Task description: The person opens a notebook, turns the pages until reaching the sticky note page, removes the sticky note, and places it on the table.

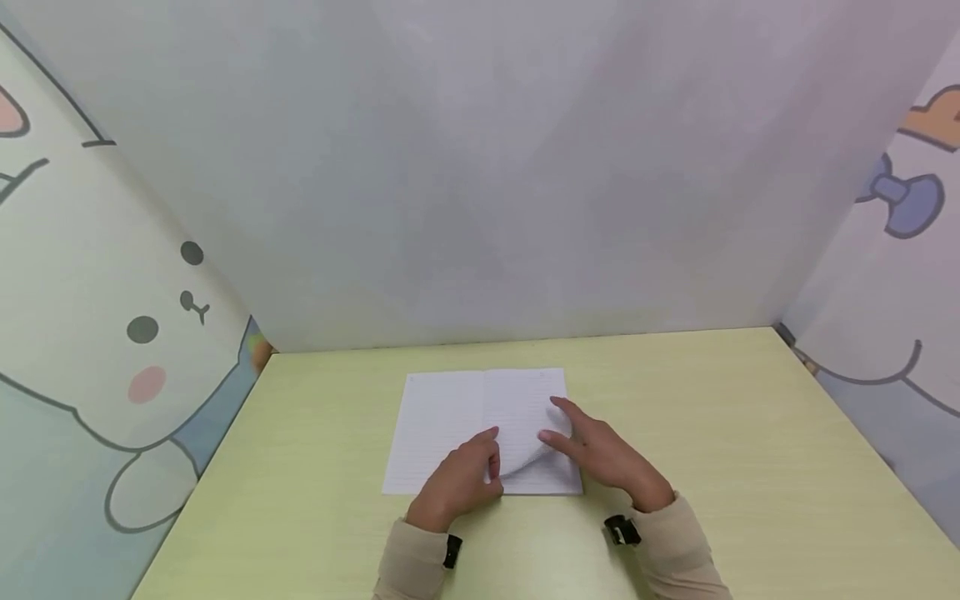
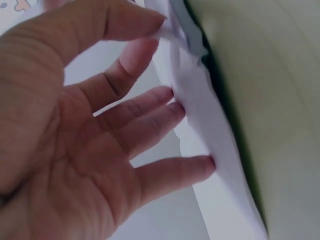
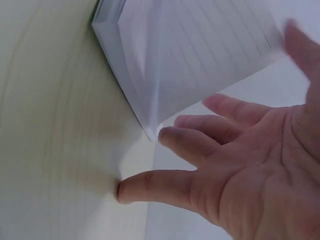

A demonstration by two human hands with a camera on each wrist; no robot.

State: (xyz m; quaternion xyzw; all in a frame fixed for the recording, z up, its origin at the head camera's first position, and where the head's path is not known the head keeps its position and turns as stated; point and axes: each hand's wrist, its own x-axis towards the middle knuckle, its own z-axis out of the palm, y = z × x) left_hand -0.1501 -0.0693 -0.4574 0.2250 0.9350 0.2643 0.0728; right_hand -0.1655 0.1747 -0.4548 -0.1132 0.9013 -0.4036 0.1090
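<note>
On the notebook (image 1: 438, 425) at 6 o'clock, the left hand (image 1: 459, 482) pinches a page (image 1: 523, 423); the right hand (image 1: 603, 450), wide at 3, should guide gently.

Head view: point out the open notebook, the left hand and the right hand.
Notebook (image 1: 482, 407): head view, at its centre fold.
Left hand (image 1: 458, 477): head view, on the back of the hand.
Right hand (image 1: 604, 453): head view, on the back of the hand.
</note>
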